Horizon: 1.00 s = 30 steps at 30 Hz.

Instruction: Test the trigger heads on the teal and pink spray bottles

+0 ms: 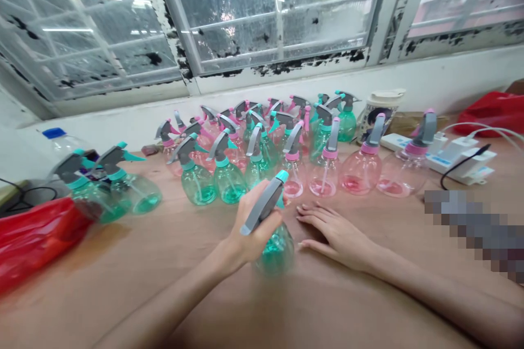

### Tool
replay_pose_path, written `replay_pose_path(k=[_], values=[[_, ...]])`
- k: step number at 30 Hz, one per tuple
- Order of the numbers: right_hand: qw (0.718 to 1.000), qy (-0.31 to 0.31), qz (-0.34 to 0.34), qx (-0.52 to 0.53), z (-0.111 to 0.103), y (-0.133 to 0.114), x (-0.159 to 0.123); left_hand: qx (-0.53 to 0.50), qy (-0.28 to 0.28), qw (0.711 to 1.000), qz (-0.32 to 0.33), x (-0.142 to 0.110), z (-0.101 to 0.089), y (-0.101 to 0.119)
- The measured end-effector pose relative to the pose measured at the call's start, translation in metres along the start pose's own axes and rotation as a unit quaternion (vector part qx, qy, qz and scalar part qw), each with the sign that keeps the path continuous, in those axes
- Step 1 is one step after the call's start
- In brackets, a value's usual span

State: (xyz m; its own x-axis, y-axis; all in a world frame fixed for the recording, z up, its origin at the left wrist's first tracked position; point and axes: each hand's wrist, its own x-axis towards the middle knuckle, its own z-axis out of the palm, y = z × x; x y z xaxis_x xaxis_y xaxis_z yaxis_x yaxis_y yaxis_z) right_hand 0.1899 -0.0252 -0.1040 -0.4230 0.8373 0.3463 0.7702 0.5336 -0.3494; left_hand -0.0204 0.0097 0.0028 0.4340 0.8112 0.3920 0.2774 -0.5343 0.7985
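My left hand [249,223] is wrapped round the neck of a green spray bottle [276,251], just below its grey trigger head with a teal nozzle. The bottle is held near the middle of the table, and its neck is hidden by my fingers. My right hand [335,232] lies flat on the tabletop to the right of that bottle, fingers spread and holding nothing. Beyond both hands stand several more spray bottles in rows, green ones [199,184] to the left and pink ones [360,172] to the right.
Two green spray bottles [143,193] stand apart at the left, near a red plastic bag [36,240]. A patterned cup [379,112] and a white power strip [462,166] with cables sit at the back right. Behind the wooden table [184,300] are windows.
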Motion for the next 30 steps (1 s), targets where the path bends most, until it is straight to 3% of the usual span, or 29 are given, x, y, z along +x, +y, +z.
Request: replay_pose_path(k=[8, 30], values=[[1.000, -0.015, 0.019, 0.013, 0.0000, 0.0015, -0.0004, -0.016, -0.040, 0.999, 0.022, 0.0044, 0.0024, -0.0010], [0.998, -0.030, 0.020, 0.057, -0.0059, 0.0066, -0.0047, -0.004, -0.044, 0.999, 0.027, 0.0029, 0.0036, -0.0072]])
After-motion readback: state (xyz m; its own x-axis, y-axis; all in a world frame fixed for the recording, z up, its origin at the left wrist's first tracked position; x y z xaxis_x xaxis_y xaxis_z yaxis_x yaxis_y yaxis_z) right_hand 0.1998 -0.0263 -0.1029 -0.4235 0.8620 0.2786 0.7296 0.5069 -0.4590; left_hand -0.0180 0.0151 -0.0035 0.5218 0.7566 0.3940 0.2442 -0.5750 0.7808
